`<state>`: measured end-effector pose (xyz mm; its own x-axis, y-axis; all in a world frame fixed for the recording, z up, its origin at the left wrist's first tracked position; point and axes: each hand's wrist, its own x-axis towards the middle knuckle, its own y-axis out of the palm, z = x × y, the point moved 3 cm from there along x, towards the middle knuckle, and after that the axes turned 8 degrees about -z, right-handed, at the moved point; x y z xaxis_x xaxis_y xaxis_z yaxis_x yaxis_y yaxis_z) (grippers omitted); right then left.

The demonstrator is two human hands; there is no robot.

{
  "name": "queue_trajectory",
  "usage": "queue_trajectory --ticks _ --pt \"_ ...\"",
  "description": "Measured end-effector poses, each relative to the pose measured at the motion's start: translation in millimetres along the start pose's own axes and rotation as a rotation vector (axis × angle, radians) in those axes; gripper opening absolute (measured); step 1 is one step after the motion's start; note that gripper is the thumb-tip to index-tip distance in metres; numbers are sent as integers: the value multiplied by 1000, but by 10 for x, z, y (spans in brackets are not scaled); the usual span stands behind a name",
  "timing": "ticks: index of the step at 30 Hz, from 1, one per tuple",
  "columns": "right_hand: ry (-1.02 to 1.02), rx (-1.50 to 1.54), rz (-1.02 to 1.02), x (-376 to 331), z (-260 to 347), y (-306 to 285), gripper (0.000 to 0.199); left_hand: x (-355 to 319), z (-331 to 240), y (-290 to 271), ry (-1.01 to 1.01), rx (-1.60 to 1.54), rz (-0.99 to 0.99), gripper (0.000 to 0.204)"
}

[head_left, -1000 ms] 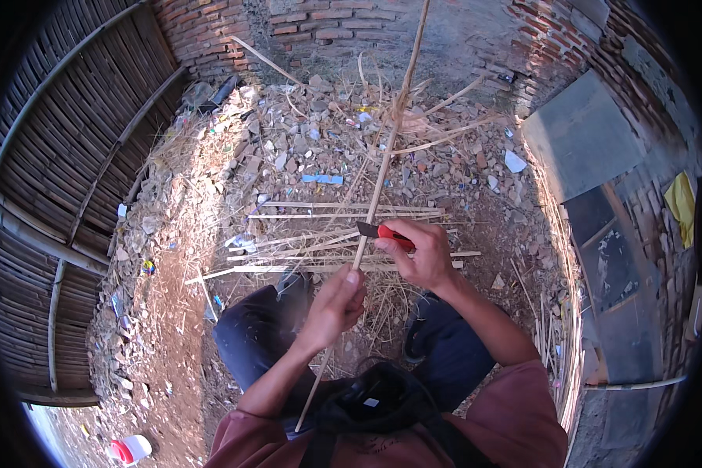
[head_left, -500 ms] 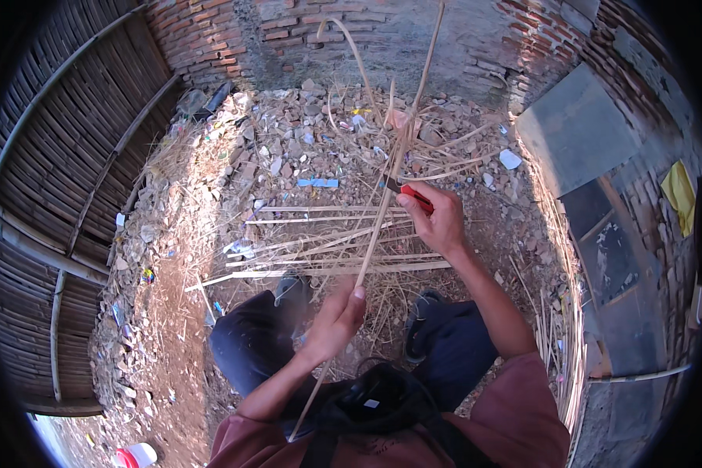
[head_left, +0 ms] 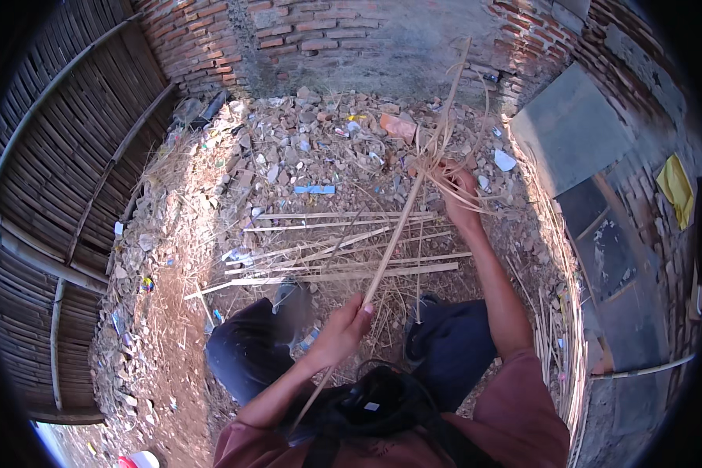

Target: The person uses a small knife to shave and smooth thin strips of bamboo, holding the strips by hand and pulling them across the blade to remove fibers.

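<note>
My left hand (head_left: 342,332) is closed around a long pale bamboo strip (head_left: 395,239), which slants from beside my lap up and away to the right. Thin curled shavings (head_left: 431,162) hang in a tangle partway up the strip. Against that tangle is my right hand (head_left: 463,193), its fingers curled and partly covered by the shavings. The red utility knife that showed in this hand a moment earlier is now hidden. Several cut bamboo strips (head_left: 429,268) lie roughly crosswise on the ground in front of my feet.
Rubble and litter cover the ground up to a brick wall (head_left: 320,44). A bamboo-slat panel (head_left: 47,156) stands at left. Grey sheets (head_left: 573,129) lean at right, with long strips (head_left: 573,351) along their foot. A red-and-white container (head_left: 139,460) sits at lower left.
My right hand has moved farther away along the strip, and curled shavings now bunch around it. The knife has gone out of sight. The strip's far end has tilted right and lower; my left hand still grips it.
</note>
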<state>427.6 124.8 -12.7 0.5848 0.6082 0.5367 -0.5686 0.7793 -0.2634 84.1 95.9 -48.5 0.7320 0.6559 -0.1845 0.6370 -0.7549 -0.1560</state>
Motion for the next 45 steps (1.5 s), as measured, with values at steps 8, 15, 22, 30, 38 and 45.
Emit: queue_trajectory --ticks 8,15,22,30,38,45 --pt "285 171 141 -247 -306 116 36 121 -100 -81 -78 -131 128 34" --pt "18 141 223 -442 73 435 37 285 -83 -90 -68 -449 84 33" --pt "162 131 488 -473 234 367 41 350 -118 -253 -14 -484 -140 16" --pt "219 -848 936 -377 -193 -131 48 368 -40 -380 146 -306 -395 13" --pt "92 -455 -65 33 -115 -543 37 384 51 -572 238 -98 -605 16" --pt "-30 -227 -24 -105 52 -238 33 358 -87 -1040 119 -516 -624 16"
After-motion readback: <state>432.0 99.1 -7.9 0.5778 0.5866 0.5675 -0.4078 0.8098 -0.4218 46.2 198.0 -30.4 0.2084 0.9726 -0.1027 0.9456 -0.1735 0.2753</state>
